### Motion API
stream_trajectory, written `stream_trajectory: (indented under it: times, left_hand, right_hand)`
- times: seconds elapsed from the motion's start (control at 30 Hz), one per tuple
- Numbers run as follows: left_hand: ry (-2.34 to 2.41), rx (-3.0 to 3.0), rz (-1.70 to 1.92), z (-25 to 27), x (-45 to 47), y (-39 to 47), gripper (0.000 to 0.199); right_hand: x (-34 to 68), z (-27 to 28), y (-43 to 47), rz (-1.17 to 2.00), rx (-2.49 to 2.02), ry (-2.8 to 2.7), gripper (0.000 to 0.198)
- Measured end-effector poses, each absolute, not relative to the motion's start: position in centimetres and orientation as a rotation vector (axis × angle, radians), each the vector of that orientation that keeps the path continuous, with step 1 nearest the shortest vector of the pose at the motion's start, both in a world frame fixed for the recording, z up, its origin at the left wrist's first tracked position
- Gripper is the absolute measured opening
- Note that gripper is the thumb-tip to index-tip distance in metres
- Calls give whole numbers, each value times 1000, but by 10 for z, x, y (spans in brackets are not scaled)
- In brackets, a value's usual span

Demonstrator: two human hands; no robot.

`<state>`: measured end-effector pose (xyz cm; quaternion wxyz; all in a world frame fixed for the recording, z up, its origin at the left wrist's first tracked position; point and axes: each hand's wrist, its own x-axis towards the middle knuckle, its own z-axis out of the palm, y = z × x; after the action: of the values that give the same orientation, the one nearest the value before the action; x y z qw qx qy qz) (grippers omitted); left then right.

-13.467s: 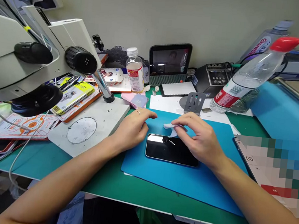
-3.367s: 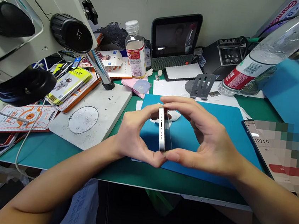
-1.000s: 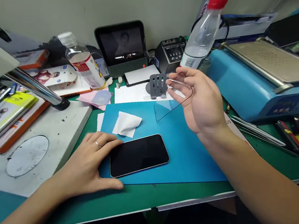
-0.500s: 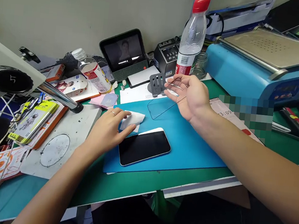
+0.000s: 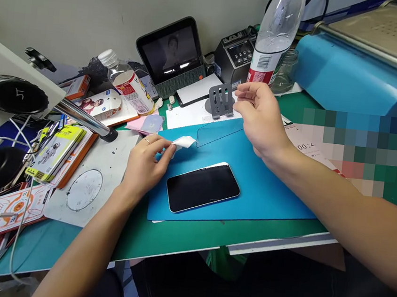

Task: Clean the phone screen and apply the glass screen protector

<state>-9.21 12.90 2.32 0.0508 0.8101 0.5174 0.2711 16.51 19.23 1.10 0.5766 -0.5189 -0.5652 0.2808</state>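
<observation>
My left hand pinches a small white wipe between thumb and fingertips, above the blue mat. My right hand is closed, thumb against fingers, at the near end of a clear glass screen protector with a thin dark edge. The hand hides that end, so the exact grip does not show. The glass's free end points left, close to the wipe. Below both hands a phone with a dark screen and a pale frame lies face up on the mat.
Behind are a grey phone stand, a tilted display, a tall bottle and a leaning bottle. A blue machine stands right. Left are a metal post and stacked boxes.
My left hand has lifted the wipe off the mat toward the glass. My right hand's fingers have closed from a spread pose, and the glass is now tilted flatter. The view has shifted.
</observation>
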Motion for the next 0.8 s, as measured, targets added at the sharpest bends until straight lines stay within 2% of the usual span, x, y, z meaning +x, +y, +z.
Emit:
stream_trajectory:
  times: [0.1, 0.27, 0.43, 0.53, 0.67, 0.8]
  left_hand:
    - [1583, 2458, 937, 24, -92, 128, 25]
    - [1681, 2362, 966, 25, -93, 123, 26]
    - [1665, 2429, 1003, 29, -94, 122, 31]
    - [1544, 2525, 1017, 37, -94, 117, 27]
    - [1464, 2691, 869, 44, -98, 92, 8]
    - [1476, 2674, 508, 34, -106, 48, 18]
  right_hand:
    - [162, 9, 191, 739, -1217, -1368, 29]
    - [161, 6, 187, 841, -1326, -1584, 51]
    - [162, 8, 184, 744, -1433, -1752, 59]
    - [160, 10, 182, 630, -1442, -1800, 56]
    - [158, 11, 177, 514, -1400, -1841, 48]
    - [157, 12, 172, 512, -1336, -1898, 40]
